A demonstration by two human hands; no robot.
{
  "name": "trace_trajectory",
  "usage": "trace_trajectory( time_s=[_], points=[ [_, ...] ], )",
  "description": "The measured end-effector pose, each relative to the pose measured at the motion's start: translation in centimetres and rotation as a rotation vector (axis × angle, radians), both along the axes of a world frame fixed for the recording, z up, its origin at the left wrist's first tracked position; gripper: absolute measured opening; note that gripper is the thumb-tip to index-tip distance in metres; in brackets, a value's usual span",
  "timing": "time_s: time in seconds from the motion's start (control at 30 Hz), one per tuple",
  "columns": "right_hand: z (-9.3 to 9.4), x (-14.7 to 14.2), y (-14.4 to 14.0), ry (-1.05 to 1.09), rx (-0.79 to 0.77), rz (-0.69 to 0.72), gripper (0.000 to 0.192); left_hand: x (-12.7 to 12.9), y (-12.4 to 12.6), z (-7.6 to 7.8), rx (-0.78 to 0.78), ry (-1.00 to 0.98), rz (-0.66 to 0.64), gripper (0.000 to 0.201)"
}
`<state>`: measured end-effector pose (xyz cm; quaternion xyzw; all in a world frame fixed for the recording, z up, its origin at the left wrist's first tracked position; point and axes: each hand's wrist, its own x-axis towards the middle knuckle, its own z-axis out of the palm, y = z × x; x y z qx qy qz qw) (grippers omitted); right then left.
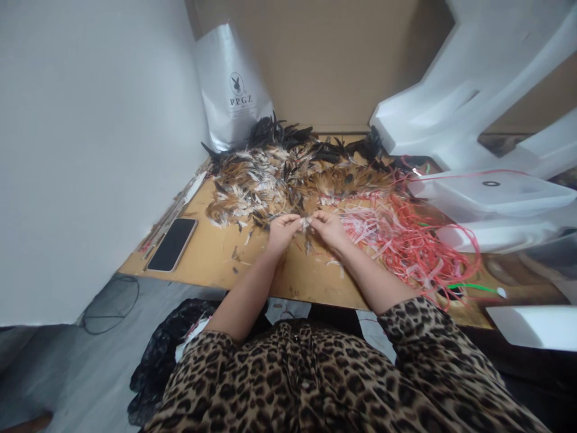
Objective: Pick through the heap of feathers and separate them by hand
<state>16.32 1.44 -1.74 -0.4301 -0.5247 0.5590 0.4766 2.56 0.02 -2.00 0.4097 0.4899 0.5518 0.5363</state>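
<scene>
From afar I view a desk (pixel 214 255) bearing heaped feathers (pixel 265 174) and tangled pink-red strands (pixel 406 240). Mid-desk, left hand (pixel 282 232) and right hand (pixel 330 228) each grip, fingertips pinched together, one small pale piece (pixel 306 223): apparently fine shaping, calling for steadiness next.

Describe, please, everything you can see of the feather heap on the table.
The heap of feathers spreads unevenly across the yellowish-brown tabletop. It mixes brown and whitish feathers, with long dark ones at the back, some sticking up. It reaches the silvery bag at back left and reddish strands at right. The left hand and right hand are at its near edge; whether they touch it is unclear.
</scene>
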Motion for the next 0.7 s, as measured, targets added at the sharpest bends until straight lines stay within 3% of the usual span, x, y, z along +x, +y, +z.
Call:
trace_trajectory(
  time_s=[0.23, 0.4, 0.7],
  points=[
    [-0.4, -0.1, 0.1, 0.094, -0.038, 0.067, 0.028, -0.7, 0.2, -0.3, -0.047, -0.247, -0.160, 0.025],
    [-1.1, -0.1, 0.4, 0.153, -0.050, 0.137, 0.028, -0.7, 0.1, -0.4, -0.062, -0.309, -0.252, 0.027],
    [-0.3, -0.2, -0.1, 0.042, 0.021, -0.001, 0.027, 0.0, 0.1, -0.7, -0.068, -0.107, -0.088, 0.039]
  ],
)
